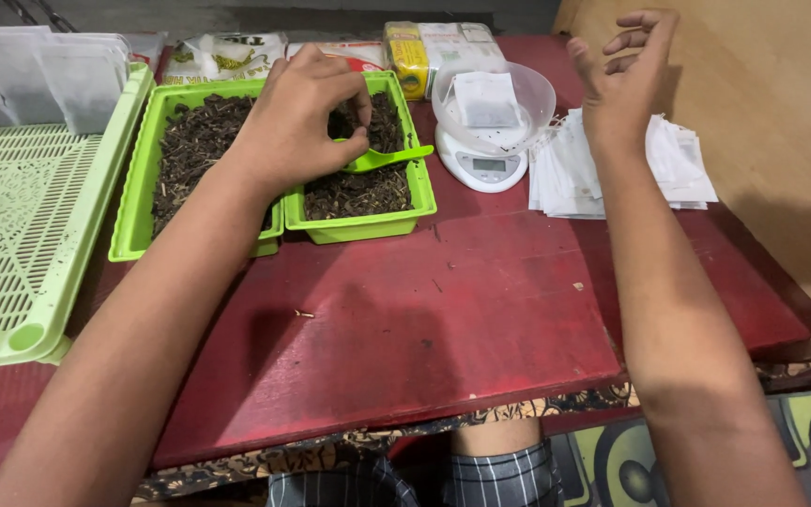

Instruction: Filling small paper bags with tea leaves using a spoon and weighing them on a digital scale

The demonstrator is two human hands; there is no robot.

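Note:
My left hand (298, 117) hovers over the right green tray (368, 223) of dark dried leaves and pinches the handle of a green plastic spoon (389, 158) that lies across the tray. My right hand (623, 70) is raised above a stack of white empty filter bags (678, 160), fingers loosely curled, holding nothing. Between the hands stands a small white digital scale (486, 165) with a clear bowl (532, 94) on top; one white filter bag (485, 99) lies in the bowl.
A second green tray (133, 202) of dried leaves sits left of the first. A pale green slotted tray (21, 225) holds white bags at the far left. Packets (415, 56) lie at the back of the red table (405, 329).

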